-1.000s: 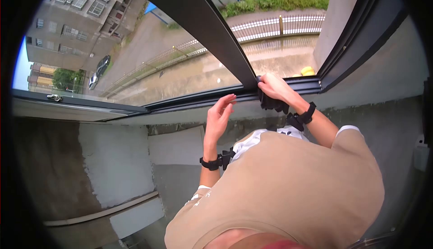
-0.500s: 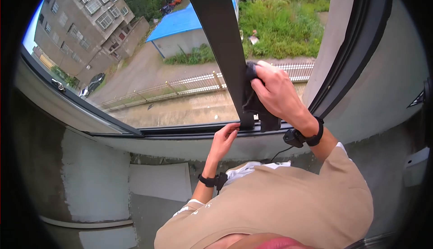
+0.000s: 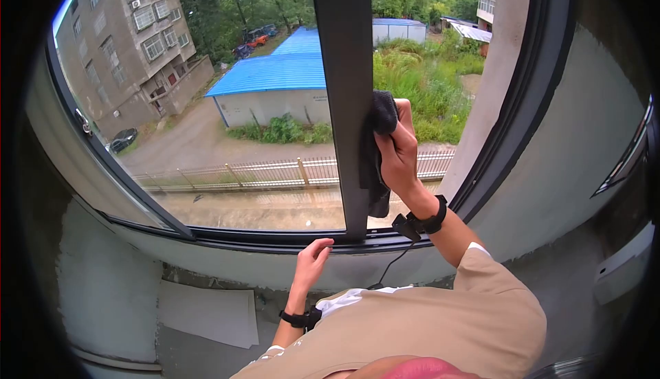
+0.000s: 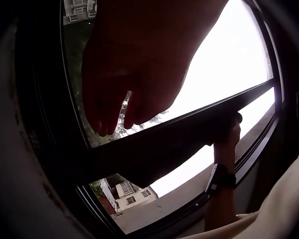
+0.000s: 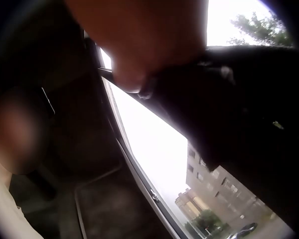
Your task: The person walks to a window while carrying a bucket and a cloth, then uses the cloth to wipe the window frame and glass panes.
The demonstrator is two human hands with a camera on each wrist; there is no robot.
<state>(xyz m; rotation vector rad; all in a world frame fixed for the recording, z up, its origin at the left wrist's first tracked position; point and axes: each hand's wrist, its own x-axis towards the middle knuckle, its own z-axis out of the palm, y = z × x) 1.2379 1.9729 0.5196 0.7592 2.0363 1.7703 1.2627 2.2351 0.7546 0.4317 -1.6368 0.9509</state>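
Note:
In the head view my right hand [image 3: 400, 155] grips a bunched black cloth [image 3: 383, 112] against the dark upright bar [image 3: 342, 70] of a sliding window. The cloth's loose end hangs down along the bar. Low in front of the bottom rail [image 3: 268, 237] is my left hand [image 3: 313, 263], its fingers loosely bent and holding nothing. The left wrist view has that hand [image 4: 139, 64] large and dark before the glass, fingers pointing down. Seen from the right wrist, the right hand [image 5: 149, 40] is at the dark cloth [image 5: 189, 104], which is mostly in shadow.
Left of the bar stands a glass pane with a metal latch [image 3: 84, 122] on its far side frame. The dark outer frame [image 3: 505, 114] curves up at the right. A pale board [image 3: 210, 312] lies on the floor below the window wall.
My right hand has carried the cloth up from the bottom rail along the upright bar. The left hand touched the bar's foot, then drew away. The head view has tilted upward.

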